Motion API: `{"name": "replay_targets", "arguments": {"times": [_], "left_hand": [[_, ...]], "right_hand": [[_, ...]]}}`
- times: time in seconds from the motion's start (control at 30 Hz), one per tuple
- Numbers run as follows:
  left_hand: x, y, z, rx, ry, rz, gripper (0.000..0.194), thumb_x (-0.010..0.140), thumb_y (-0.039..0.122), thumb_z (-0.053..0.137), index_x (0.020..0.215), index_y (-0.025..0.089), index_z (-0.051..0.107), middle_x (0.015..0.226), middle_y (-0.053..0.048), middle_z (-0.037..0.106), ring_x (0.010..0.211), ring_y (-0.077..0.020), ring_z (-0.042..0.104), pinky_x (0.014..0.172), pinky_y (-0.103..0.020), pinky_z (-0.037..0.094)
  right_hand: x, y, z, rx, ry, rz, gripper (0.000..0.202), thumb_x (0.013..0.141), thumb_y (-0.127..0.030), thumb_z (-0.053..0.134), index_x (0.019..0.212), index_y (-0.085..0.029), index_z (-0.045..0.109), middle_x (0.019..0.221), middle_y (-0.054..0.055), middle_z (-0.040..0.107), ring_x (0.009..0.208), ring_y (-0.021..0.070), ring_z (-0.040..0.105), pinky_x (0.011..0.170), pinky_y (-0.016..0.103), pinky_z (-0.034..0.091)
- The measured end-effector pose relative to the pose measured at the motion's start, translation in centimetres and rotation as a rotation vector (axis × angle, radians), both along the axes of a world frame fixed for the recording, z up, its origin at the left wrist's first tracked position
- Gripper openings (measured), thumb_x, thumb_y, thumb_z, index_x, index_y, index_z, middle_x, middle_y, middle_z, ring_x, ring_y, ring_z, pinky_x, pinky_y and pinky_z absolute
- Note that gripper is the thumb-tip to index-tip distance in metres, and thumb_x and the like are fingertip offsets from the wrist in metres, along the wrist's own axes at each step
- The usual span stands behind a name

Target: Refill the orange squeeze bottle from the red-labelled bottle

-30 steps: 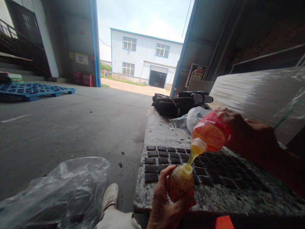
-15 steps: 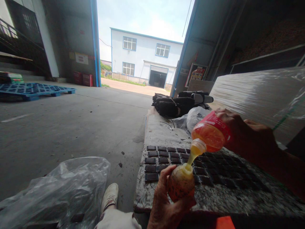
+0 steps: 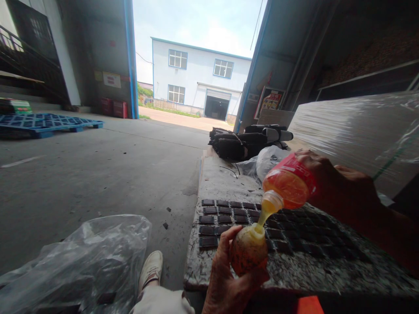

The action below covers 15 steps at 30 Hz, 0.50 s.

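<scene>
My right hand (image 3: 330, 179) is closed around a plastic bottle (image 3: 288, 187) with a red label, tipped neck-down to the left. A yellowish liquid (image 3: 265, 216) runs from its mouth into the open neck of a smaller, dirt-specked bottle (image 3: 249, 250). That lower bottle stays roughly upright in my left hand (image 3: 225, 274), whose fingers wrap around its sides. Beneath both hands, rows of small dark rectangular pieces (image 3: 224, 220) lie on the worktable (image 3: 216, 174), partly hidden by the hands and bottles.
Black bundled rolls (image 3: 242, 141) and a clear plastic bag (image 3: 270, 159) lie at the table's far end. A film-wrapped stack (image 3: 353, 126) stands to the right. On the floor at left are a plastic sack (image 3: 98, 257) and a blue pallet (image 3: 49, 124).
Hardly anything differs. Both bottles keep nearly the same position and tilt, and the liquid is still streaming from the upper one into the lower.
</scene>
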State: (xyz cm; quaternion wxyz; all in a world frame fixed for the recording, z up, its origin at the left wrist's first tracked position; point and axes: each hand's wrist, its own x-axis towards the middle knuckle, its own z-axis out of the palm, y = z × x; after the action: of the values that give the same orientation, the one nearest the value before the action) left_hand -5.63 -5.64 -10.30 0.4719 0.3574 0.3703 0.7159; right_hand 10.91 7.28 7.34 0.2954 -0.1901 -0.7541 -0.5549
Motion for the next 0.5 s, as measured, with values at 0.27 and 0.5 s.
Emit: {"name": "replay_targets", "arguments": {"times": [0.27,0.5], "left_hand": [[-0.2,0.1,-0.4,0.016,0.013,-0.002,0.070,0.053,0.018,0.076,0.117,0.022,0.049,0.095,-0.004,0.064,0.079,-0.0186,0.057,0.068,-0.026,0.048],[-0.2,0.1,-0.4,0.020,0.004,-0.016,0.069,0.053,0.019,0.075,0.117,0.022,0.048,0.096,-0.004,0.064,0.078,-0.0182,0.058,0.066,-0.026,0.048]], "right_hand": [[0.1,0.1,-0.7,-0.032,0.009,-0.007,0.035,0.084,-0.032,0.049,0.110,-0.009,0.055,0.114,0.011,0.065,0.069,0.0179,0.066,0.050,0.026,0.043],[0.2,0.2,-1.2,-0.065,0.029,-0.005,0.037,0.079,-0.031,0.056,0.111,-0.012,0.053,0.113,0.008,0.066,0.068,0.0192,0.067,0.053,0.027,0.048]]}}
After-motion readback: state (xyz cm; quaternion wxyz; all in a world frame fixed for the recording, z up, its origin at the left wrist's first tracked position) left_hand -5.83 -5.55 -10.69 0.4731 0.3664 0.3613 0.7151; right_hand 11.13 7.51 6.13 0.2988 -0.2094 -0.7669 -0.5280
